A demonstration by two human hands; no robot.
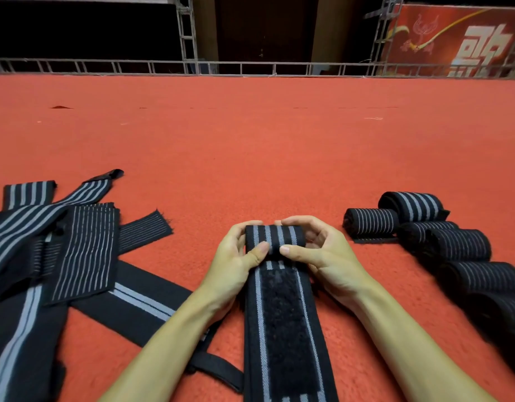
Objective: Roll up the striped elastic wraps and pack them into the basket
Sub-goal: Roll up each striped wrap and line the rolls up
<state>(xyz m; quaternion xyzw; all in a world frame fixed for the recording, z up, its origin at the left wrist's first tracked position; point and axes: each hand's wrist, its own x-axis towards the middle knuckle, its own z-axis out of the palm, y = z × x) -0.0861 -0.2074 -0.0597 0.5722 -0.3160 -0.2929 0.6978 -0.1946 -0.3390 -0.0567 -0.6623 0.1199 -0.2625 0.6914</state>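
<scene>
The wrap being worked lay on the red carpet directly in front of the person. Its long axis ran straight from the body out to the hands, and its far end was already wound into a roll lying crosswise. Both hands had hold of that roll. The left hand curled around its left end with the thumb pressed on top, and the right hand mirrored it on the right end. The 2 thumbs were nearly meeting over the middle stripes. Neither hand was nearer, since the roll sat squarely between them. The unrolled tail led back toward the person, so further winding would probably have to bring the roll toward the body, over the dark hook-and-loop patch just beside the thumbs. The tail's near end ran out of view at the bottom edge, so how much length remained could not be told. Loose wraps lay overlapped in a heap to the left, too tangled to count. Finished rolls sat in a row to the right, the nearest ones blurred and cut off by the frame. No basket was visible anywhere.
</scene>
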